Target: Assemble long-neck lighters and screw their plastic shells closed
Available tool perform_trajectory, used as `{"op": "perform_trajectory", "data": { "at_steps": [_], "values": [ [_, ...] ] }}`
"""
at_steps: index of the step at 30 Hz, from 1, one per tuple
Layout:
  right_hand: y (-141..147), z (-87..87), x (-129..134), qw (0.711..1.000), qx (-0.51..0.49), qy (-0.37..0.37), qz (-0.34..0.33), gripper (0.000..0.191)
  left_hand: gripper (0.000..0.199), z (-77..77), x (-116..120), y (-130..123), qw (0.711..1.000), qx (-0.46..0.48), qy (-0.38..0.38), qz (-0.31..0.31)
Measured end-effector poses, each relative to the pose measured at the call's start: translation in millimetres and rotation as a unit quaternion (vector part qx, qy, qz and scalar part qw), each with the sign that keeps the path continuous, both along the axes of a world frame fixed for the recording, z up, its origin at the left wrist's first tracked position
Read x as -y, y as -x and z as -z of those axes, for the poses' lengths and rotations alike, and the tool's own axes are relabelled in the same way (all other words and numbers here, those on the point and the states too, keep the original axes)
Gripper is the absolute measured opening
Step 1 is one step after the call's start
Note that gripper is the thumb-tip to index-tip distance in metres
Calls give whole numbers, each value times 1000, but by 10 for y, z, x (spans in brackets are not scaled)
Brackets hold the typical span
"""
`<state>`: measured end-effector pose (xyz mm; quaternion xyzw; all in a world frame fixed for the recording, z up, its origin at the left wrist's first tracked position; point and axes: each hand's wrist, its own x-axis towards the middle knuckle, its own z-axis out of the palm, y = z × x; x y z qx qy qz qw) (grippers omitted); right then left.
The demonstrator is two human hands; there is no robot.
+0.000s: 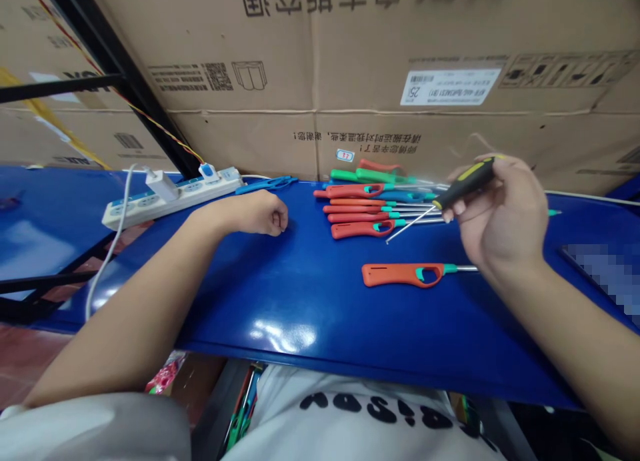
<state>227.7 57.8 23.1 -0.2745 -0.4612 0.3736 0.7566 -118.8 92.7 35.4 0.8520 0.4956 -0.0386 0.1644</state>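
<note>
My right hand (505, 214) grips a screwdriver (465, 183) by its black and yellow handle. Its thin metal shaft slants down and left, the tip in front of a red lighter at the near side of the pile. My left hand (265, 213) rests as a loose fist on the blue table (240, 287), with nothing showing in it. A single orange-red long-necked lighter (403, 275) with a teal trigger lies apart, its metal neck running behind my right wrist. Behind it, several red, green and blue lighters (357, 209) lie in a row, some necks hidden by my right hand.
A white power strip (173, 195) with a plug and cable lies at the left. Beside it are blue pliers-like handles (267, 184). Large cardboard boxes (280, 141) stand along the back edge. A blurred dark flat thing (605, 274) lies at the right.
</note>
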Motion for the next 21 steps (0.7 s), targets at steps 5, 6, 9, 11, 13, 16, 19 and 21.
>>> {"op": "perform_trajectory", "data": {
  "at_steps": [5, 6, 9, 11, 13, 16, 19, 21],
  "values": [
    [21, 3, 11, 1000, 1, 9, 5, 6, 22, -104, 61, -35, 998, 30, -48, -6],
    [28, 3, 15, 1000, -1, 10, 4, 6, 22, -124, 88, -76, 996, 55, -73, -12],
    [51, 9, 39, 1000, -5, 17, -6, 4, 26, -129, 224, -306, 964, 220, -144, -41],
    [74, 16, 64, 1000, -2, 22, -13, 7, 29, -73, 358, -524, 949, 286, -128, -31],
    [102, 26, 90, 1000, 3, 23, -19, 13, 28, 19, 511, -743, 917, 399, -10, -5],
    [143, 44, 123, 999, 11, 29, -25, 17, 31, 172, 712, -989, 884, 456, 105, 1],
    [165, 67, 137, 998, 25, 43, -28, 17, 29, 290, 815, -1109, 866, 485, 118, -29],
    [167, 88, 132, 998, 33, 48, -30, 17, 24, 339, 827, -1138, 864, 495, 81, -45]
  ]
}}
